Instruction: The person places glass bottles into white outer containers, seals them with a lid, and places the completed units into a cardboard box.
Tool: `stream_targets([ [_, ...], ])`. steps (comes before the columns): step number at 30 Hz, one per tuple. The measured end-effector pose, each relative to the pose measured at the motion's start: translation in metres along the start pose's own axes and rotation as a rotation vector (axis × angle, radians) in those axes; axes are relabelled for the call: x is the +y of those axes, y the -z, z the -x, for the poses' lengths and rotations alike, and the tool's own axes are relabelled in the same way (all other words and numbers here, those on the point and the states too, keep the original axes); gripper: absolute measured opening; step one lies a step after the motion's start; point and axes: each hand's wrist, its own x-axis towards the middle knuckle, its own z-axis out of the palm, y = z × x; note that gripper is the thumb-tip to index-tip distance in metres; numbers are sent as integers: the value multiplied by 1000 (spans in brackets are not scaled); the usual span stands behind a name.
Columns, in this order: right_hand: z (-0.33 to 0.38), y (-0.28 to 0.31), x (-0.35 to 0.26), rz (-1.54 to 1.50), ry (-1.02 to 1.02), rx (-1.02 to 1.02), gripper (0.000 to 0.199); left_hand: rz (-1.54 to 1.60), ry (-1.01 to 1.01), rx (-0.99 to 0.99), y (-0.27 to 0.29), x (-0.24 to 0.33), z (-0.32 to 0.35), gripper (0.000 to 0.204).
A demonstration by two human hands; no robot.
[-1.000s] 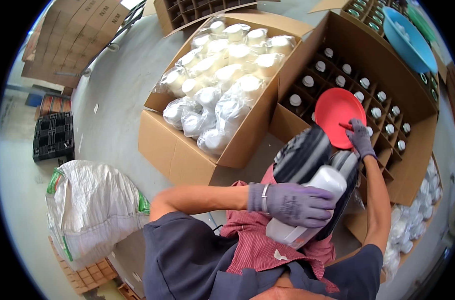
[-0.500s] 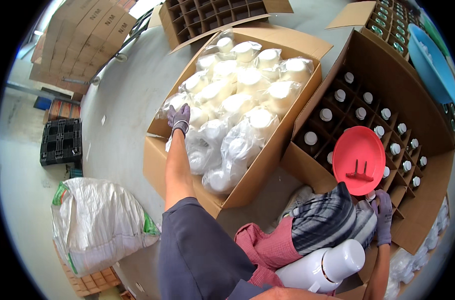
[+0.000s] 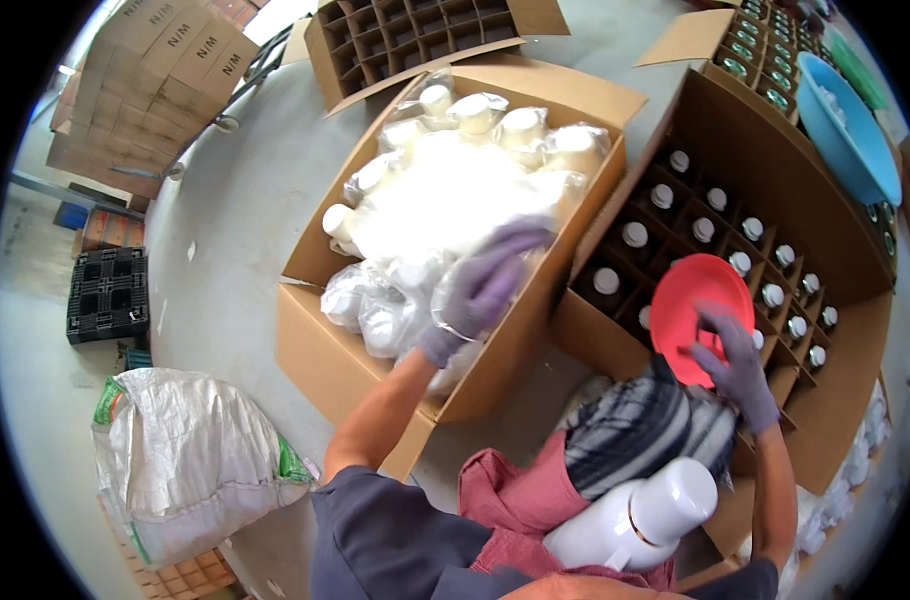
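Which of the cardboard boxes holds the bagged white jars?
The middle box, which the left hand reaches into. The right box holds capped bottles in dividers; the far box shows bare dividers.

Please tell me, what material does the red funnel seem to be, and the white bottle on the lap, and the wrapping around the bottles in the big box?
The red funnel looks like smooth moulded plastic, evenly coloured with a slight sheen. The white bottle seems glossy plastic, since light glints on its neck; glazed ceramic cannot be excluded. The wrapping looks like thin clear plastic film: it crinkles, shines, and shows the bottles through it.
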Motion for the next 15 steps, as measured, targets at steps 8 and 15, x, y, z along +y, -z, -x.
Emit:
stream_targets([
  [8, -52, 19, -45, -1006, -368, 135, 23, 612, -75, -245, -58, 68, -46, 40],
  [15, -21, 84, 44, -1466, -376, 212, 26, -174, -147, -285, -109, 55, 1, 68],
])
